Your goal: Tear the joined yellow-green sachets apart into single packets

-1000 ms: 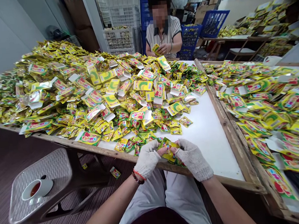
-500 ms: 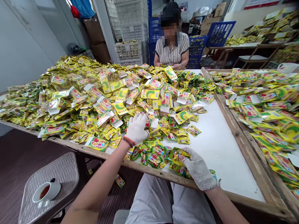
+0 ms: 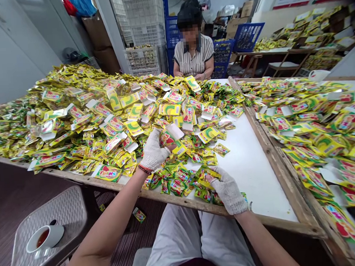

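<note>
Left hand [image 3: 153,151], in a white knit glove, is reaching out over the counter [image 3: 252,164]; its fingers are clamping on a flat carton blank [image 3: 171,138]. The blank is yellow with a red-and-green print, a white unprinted flap is sticking up at the far end, and it is tilting up off the pile just ahead of the fingers.

Right hand [image 3: 228,190], also gloved, is sitting close to the near counter edge, fingers closing on a bunch of sachets [image 3: 209,176]. The sachets are small, glossy, green-yellow with red marks, fanning out beyond the fingertips. More loose sachets [image 3: 175,182] are lying between the two hands, touching each other.

Beyond the left fingers a big heap of packets and blanks [image 3: 81,111] is covering most of the counter. To the right of the right fingers a bare white strip of counter is showing, then a wooden rail [image 3: 270,151], then a second heap [image 3: 316,119] on the neighbouring counter.

A person in a striped shirt [image 3: 194,55] is sitting at the far end, hands low at the pile. Left of the left arm, below counter level, a plastic stool [image 3: 65,222] is carrying a cup of dark drink [image 3: 43,238]. One sachet is lying on the floor [image 3: 139,214] under the counter edge.
</note>
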The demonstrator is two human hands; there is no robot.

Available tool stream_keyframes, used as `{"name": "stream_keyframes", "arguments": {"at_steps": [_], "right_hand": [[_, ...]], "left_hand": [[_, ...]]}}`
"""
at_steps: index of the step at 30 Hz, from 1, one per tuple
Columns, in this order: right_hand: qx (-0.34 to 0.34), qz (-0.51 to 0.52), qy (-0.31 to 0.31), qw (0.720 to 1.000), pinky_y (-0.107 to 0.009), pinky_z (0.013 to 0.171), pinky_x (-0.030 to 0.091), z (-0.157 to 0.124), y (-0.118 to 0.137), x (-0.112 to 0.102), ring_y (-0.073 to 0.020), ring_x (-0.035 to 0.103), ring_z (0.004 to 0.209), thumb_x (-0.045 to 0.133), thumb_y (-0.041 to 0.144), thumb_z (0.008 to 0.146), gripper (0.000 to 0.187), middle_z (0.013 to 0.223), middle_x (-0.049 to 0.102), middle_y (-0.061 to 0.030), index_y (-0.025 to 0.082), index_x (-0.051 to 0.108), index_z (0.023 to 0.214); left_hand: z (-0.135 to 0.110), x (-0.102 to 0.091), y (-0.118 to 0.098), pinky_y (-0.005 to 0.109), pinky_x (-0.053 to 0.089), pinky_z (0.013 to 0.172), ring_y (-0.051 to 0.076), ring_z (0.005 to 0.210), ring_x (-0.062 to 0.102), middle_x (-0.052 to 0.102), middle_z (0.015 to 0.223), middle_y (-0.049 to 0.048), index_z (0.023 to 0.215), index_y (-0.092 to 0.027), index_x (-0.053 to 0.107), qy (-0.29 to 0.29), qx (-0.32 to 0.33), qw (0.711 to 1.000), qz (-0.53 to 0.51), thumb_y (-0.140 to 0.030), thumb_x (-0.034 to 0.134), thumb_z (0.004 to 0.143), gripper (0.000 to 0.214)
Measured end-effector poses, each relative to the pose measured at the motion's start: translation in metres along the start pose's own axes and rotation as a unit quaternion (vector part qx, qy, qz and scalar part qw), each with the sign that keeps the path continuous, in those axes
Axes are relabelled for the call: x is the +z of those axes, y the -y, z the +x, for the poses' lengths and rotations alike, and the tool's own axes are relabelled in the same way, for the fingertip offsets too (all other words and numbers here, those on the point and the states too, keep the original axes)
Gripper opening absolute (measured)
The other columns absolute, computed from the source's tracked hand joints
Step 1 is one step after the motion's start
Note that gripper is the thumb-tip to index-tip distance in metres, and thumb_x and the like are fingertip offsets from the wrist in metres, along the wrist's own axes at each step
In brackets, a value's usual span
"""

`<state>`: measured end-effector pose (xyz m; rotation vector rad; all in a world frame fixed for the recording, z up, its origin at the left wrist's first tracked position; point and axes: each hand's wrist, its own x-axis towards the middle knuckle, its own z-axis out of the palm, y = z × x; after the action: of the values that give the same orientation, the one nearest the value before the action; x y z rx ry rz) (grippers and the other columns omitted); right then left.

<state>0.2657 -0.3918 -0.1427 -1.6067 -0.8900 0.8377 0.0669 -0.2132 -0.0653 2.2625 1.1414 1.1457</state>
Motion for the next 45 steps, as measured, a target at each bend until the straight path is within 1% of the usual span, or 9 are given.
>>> {"name": "stream_keyframes", "arguments": {"at_steps": [3,9,15,21,25,31,36,41,45], "right_hand": [[0.0,0.056,-0.022,0.998,-0.034,0.069,0.059,-0.005,0.006,-0.005,-0.0221,0.067,0.082,0.067,0.051,0.075,0.051,0.102,0.069,-0.0102,0.015,0.058,0.111],[-0.054,0.106,-0.077,0.99,-0.031,0.072,0.057,-0.019,0.035,-0.016,-0.02,0.066,0.082,0.066,0.052,0.078,0.046,0.1,0.07,-0.0073,0.018,0.057,0.108],[-0.055,-0.079,0.07,0.993,-0.032,0.072,0.056,-0.017,0.036,-0.033,-0.022,0.067,0.081,0.066,0.041,0.077,0.034,0.094,0.072,-0.0065,0.016,0.067,0.101],[-0.062,-0.171,0.214,0.96,-0.027,0.068,0.052,-0.015,0.045,-0.045,-0.0199,0.066,0.078,0.06,0.034,0.079,0.024,0.09,0.073,-0.0032,0.02,0.071,0.095],[-0.117,-0.264,0.147,0.946,-0.026,0.067,0.048,-0.012,0.046,-0.041,-0.0191,0.064,0.075,0.057,0.031,0.08,0.018,0.086,0.072,-0.004,0.021,0.069,0.089],[-0.095,-0.198,0.056,0.974,-0.032,0.077,0.05,-0.017,0.029,-0.032,-0.0221,0.065,0.087,0.054,0.035,0.083,0.026,0.097,0.071,-0.0074,0.019,0.066,0.101],[-0.143,-0.291,0.11,0.939,-0.03,0.073,0.048,-0.023,0.033,-0.042,-0.0199,0.061,0.078,0.047,0.035,0.087,0.023,0.087,0.068,-0.0074,0.019,0.064,0.082],[-0.169,-0.386,0.046,0.906,-0.03,0.068,0.043,-0.021,0.032,-0.039,-0.0187,0.056,0.069,0.047,0.022,0.08,0.02,0.073,0.062,-0.0066,0.02,0.057,0.063],[-0.103,-0.275,0.069,0.953,-0.03,0.07,0.046,-0.023,0.033,-0.035,-0.02,0.061,0.073,0.052,0.026,0.078,0.019,0.083,0.07,-0.0071,0.019,0.069,0.08]], "left_hand": [[-0.012,-0.006,-0.016,0.036,0.045,0.087,0.023,0.098,0.054,0.054,0.106,0.0071,0.121,-0.02,0.048,0.015,0.065,0.993,0.102,-0.036,0.067,0.071,0.056],[-0.065,0.002,-0.06,0.039,0.045,0.081,0.028,0.097,0.053,0.054,0.107,0.0084,0.114,-0.022,0.054,0.204,0.108,0.944,0.237,-0.036,0.069,0.067,0.051],[-0.092,0.018,-0.065,0.035,0.046,0.083,0.025,0.099,0.052,0.053,0.108,0.007,0.114,-0.02,0.05,0.248,0.081,0.95,0.171,-0.038,0.07,0.067,0.054],[-0.095,0.023,-0.072,0.039,0.046,0.08,0.027,0.097,0.051,0.053,0.111,0.0076,0.117,-0.021,0.051,0.289,0.152,0.92,0.219,-0.039,0.073,0.065,0.059],[-0.098,0.03,-0.079,0.039,0.046,0.079,0.028,0.097,0.052,0.054,0.113,0.0073,0.116,-0.021,0.051,0.294,0.147,0.92,0.213,-0.041,0.074,0.065,0.06],[-0.099,0.037,-0.078,0.035,0.046,0.078,0.024,0.093,0.053,0.055,0.105,0.0061,0.103,-0.02,0.053,0.291,0.097,0.939,0.152,-0.041,0.072,0.067,0.046],[-0.103,0.038,-0.075,0.036,0.046,0.084,0.025,0.099,0.052,0.053,0.11,0.0074,0.107,-0.019,0.052,0.28,0.074,0.947,0.136,-0.036,0.071,0.067,0.048],[-0.109,0.04,-0.081,0.038,0.046,0.086,0.027,0.102,0.051,0.053,0.113,0.0078,0.114,-0.02,0.051,0.286,0.099,0.943,0.136,-0.037,0.072,0.067,0.054],[-0.11,0.041,-0.081,0.038,0.046,0.086,0.027,0.102,0.051,0.053,0.112,0.0074,0.116,-0.02,0.05,0.279,0.081,0.947,0.136,-0.036,0.071,0.068,0.055]]}}
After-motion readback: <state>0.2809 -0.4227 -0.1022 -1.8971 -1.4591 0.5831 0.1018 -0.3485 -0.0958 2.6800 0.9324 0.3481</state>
